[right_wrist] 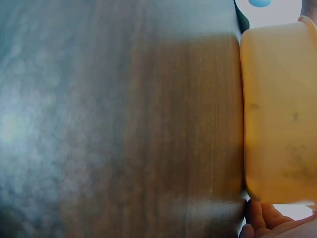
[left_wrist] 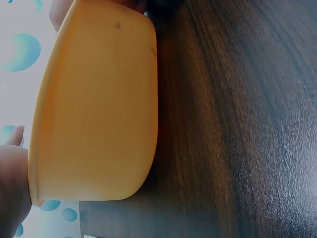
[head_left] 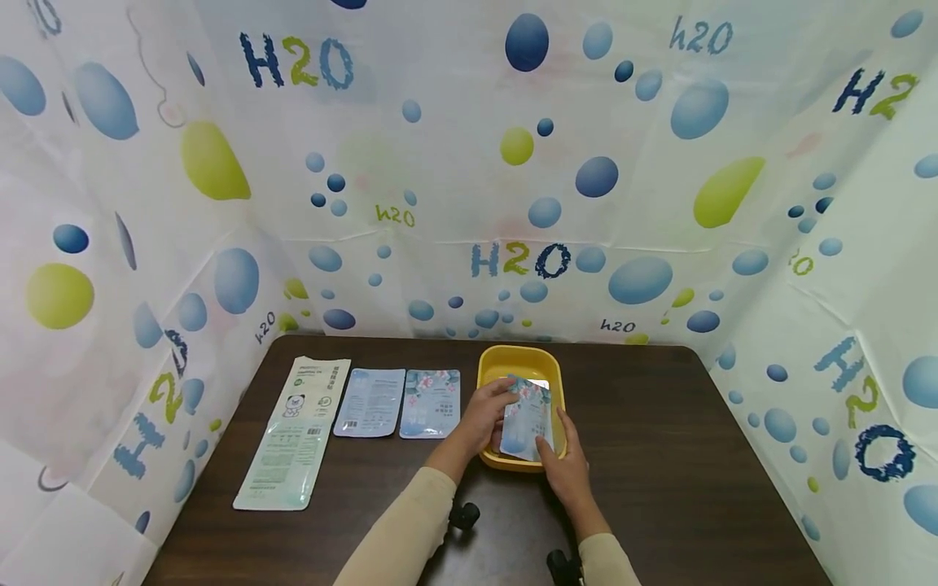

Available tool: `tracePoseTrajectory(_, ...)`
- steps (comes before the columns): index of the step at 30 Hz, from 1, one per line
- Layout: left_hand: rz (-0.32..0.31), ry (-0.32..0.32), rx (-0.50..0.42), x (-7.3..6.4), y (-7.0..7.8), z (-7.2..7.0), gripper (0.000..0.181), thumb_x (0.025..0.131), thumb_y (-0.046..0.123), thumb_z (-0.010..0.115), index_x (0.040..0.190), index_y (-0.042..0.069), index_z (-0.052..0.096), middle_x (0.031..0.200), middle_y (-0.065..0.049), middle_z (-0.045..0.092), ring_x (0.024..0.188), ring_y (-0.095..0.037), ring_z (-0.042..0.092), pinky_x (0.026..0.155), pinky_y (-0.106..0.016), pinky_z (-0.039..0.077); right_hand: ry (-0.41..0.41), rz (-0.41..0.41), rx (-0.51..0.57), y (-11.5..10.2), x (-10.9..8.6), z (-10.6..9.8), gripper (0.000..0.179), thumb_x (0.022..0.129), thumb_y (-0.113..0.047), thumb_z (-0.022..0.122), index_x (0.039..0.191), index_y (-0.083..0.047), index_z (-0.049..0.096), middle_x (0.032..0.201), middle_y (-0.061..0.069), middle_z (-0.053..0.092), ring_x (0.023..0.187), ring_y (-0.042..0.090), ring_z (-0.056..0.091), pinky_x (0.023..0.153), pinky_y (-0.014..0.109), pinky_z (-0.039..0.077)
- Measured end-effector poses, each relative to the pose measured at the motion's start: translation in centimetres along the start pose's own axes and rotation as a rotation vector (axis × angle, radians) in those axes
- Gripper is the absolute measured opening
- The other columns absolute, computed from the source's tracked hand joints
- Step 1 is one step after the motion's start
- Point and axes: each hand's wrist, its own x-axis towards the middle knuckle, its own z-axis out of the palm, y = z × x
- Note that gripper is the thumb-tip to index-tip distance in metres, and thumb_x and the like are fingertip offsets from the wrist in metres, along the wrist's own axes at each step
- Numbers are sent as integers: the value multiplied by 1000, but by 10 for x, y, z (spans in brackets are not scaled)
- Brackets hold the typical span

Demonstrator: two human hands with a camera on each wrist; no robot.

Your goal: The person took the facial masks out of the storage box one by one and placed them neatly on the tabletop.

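A yellow plastic basket [head_left: 519, 350] stands at the middle of the table. Over it slants a flat blue sachet [head_left: 526, 423] with pink flowers near its top. My left hand [head_left: 479, 415] holds the sachet's left side, fingers across its upper corner, the thumb mostly hidden. At the lower right corner my right hand [head_left: 570, 472] grips the basket wall, its thumb overlapping the sachet and its fingers along the outside. Both wrist views show mainly the basket's outer wall [left_wrist: 99, 109]; fingers [right_wrist: 267, 218] of the right hand appear below it in the right wrist view.
Left of the basket lie a flowered blue sachet [head_left: 430, 404], a blue sachet [head_left: 370, 403] with printed text, and a long pale green pouch [head_left: 296, 435]. The dark wooden table [head_left: 659, 456] meets a bubble-printed curtain [head_left: 440, 163] at the back and sides.
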Motion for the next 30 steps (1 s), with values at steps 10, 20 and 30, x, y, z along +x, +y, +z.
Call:
tracePoseTrajectory(10,77,26,104,-5,-4,3,45,101,15,61,145,6,57,154,-16,49,104,-13,61,96,-32,56,-15,1,-17,3,-2,-1,72,99,-42,63,161,-35,27,165,17,32,148,45,34,116,75,24)
tracePoseTrajectory(20,165,48,181,-11,-6,4,50,96,7,65,146,9,57,161,-14,43,142,-30,49,112,-43,49,-16,7,-12,2,-2,-1,71,99,-45,62,161,-36,28,166,17,32,147,46,34,115,76,24)
tracePoseTrajectory(30,368,254,284,-8,-4,2,47,93,4,69,140,9,63,138,-11,66,116,-24,67,96,-38,58,-4,-6,-1,5,0,0,71,98,-45,65,159,-38,29,160,20,40,133,40,52,111,63,42)
